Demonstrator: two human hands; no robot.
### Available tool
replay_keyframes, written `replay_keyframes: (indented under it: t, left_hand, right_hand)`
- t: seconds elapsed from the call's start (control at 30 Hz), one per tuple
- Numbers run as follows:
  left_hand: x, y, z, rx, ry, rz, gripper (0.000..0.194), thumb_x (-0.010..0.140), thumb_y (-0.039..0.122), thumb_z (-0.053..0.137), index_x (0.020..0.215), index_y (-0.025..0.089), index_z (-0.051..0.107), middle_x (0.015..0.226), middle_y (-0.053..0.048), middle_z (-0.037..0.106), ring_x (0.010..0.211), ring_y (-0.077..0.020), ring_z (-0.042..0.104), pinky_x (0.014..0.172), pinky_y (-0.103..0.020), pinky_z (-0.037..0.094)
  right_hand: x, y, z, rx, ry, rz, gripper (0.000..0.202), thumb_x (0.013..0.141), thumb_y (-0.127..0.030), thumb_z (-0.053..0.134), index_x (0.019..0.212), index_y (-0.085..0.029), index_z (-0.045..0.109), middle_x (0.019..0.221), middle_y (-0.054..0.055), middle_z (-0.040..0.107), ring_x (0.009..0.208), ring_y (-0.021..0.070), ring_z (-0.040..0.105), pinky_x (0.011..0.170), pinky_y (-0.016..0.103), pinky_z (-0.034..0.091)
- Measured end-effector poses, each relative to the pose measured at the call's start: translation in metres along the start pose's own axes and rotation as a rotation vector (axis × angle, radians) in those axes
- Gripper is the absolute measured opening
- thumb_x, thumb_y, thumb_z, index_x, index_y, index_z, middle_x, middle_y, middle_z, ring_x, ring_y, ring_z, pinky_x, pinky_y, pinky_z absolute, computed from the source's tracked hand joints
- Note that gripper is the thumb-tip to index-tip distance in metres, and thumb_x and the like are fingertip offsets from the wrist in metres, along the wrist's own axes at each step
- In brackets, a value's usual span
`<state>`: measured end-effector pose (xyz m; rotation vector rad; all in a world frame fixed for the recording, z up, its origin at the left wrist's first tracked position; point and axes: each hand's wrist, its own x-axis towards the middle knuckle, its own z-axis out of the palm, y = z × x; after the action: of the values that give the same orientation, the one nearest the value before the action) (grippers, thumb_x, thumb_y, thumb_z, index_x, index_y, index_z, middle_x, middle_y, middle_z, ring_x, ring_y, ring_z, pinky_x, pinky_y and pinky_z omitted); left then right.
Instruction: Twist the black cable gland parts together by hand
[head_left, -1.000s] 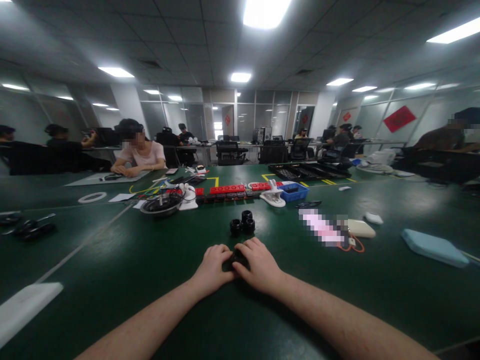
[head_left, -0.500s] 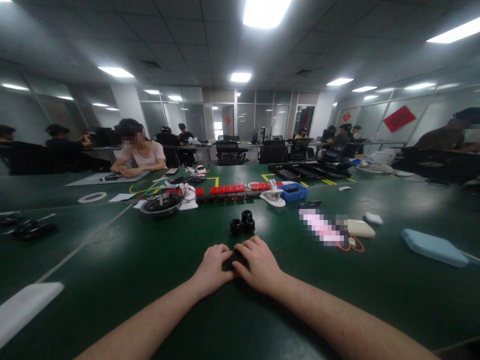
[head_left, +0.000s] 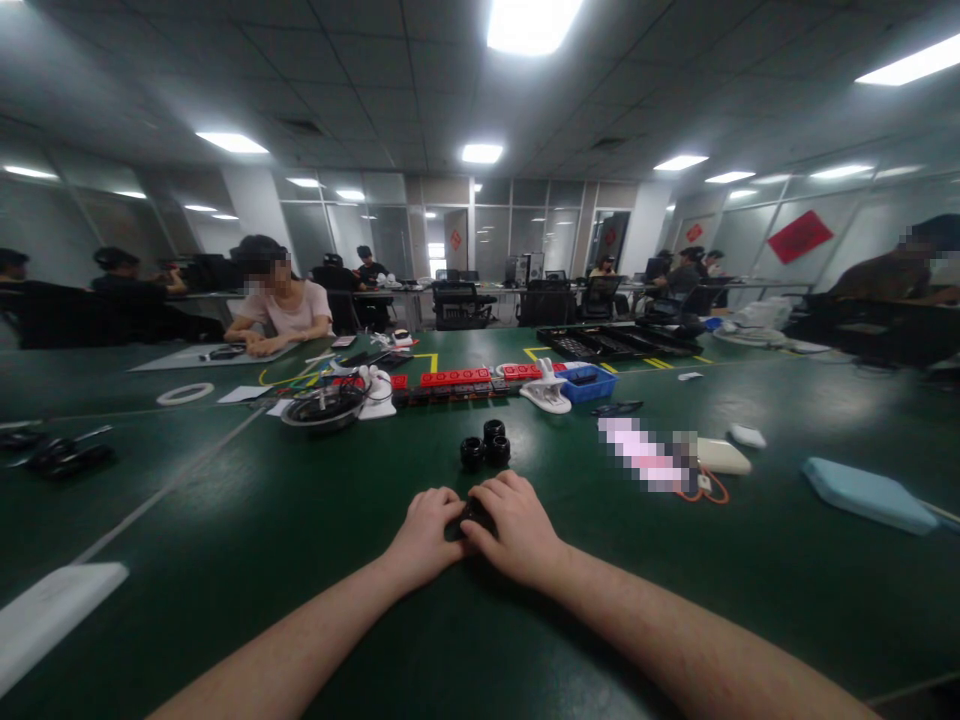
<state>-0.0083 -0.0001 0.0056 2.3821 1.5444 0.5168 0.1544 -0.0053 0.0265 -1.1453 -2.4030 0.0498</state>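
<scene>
Both hands meet over the green table, closed around a small black part (head_left: 477,515) whose kind I cannot make out. My left hand (head_left: 427,532) grips its left side, fingers curled. My right hand (head_left: 519,528) wraps its right side, with the thumb at the near edge. Fingers cover most of the part. Just beyond the hands stand three short black round pieces with ring-like tops: a left one (head_left: 472,454), a right one (head_left: 498,451) and a back one (head_left: 493,431), close together and apart from my fingers.
Farther back lie a row of red blocks (head_left: 455,377), a white clamp (head_left: 547,388), a blue bin (head_left: 589,382) and a round metal dish (head_left: 322,410). A light-blue case (head_left: 870,495) lies right, a white slab (head_left: 56,620) left. A person (head_left: 281,300) sits across the table.
</scene>
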Motion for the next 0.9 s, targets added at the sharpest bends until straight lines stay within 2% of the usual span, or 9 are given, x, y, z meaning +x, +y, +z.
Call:
replay_keyframes:
  t: [0.37, 0.57, 0.73, 0.9]
  left_hand:
    - [-0.0004, 0.0053, -0.0048, 0.019, -0.041, -0.032, 0.026, 0.069, 0.038, 0.054, 0.088, 0.022, 0.059, 0.094, -0.002, 0.051, 0.089, -0.0198, 0.045, 0.082, -0.035, 0.037]
    - [0.0003, 0.0010, -0.0005, 0.026, -0.045, -0.007, 0.026, 0.068, 0.034, 0.054, 0.092, 0.023, 0.058, 0.095, -0.003, 0.050, 0.090, -0.0204, 0.044, 0.084, -0.036, 0.035]
    - [0.0014, 0.0006, -0.0005, 0.034, -0.057, -0.030, 0.023, 0.066, 0.029, 0.056, 0.088, 0.023, 0.059, 0.095, -0.002, 0.050, 0.090, -0.0201, 0.044, 0.084, -0.035, 0.035]
    - [0.0028, 0.0024, -0.0015, 0.024, -0.054, -0.062, 0.017, 0.067, 0.023, 0.052, 0.083, 0.022, 0.059, 0.091, -0.002, 0.052, 0.088, -0.0195, 0.045, 0.084, -0.035, 0.036]
  right_hand:
    - [0.0030, -0.0015, -0.0047, 0.022, -0.039, -0.128, 0.023, 0.077, -0.036, 0.053, 0.089, -0.017, 0.055, 0.088, 0.005, 0.057, 0.085, 0.0187, 0.040, 0.076, 0.033, 0.030]
    - [0.0037, -0.0020, -0.0055, 0.004, -0.045, -0.196, 0.028, 0.076, -0.038, 0.054, 0.093, -0.016, 0.055, 0.088, 0.006, 0.058, 0.088, 0.0197, 0.040, 0.083, 0.035, 0.028]
    - [0.0029, -0.0039, -0.0068, -0.027, -0.051, -0.269, 0.030, 0.076, -0.039, 0.053, 0.094, -0.016, 0.055, 0.096, 0.007, 0.057, 0.092, 0.0211, 0.039, 0.086, 0.036, 0.027]
    - [-0.0005, -0.0087, -0.0064, -0.057, -0.063, -0.310, 0.024, 0.076, -0.037, 0.052, 0.087, -0.016, 0.056, 0.092, 0.005, 0.058, 0.090, 0.0205, 0.040, 0.083, 0.034, 0.027]
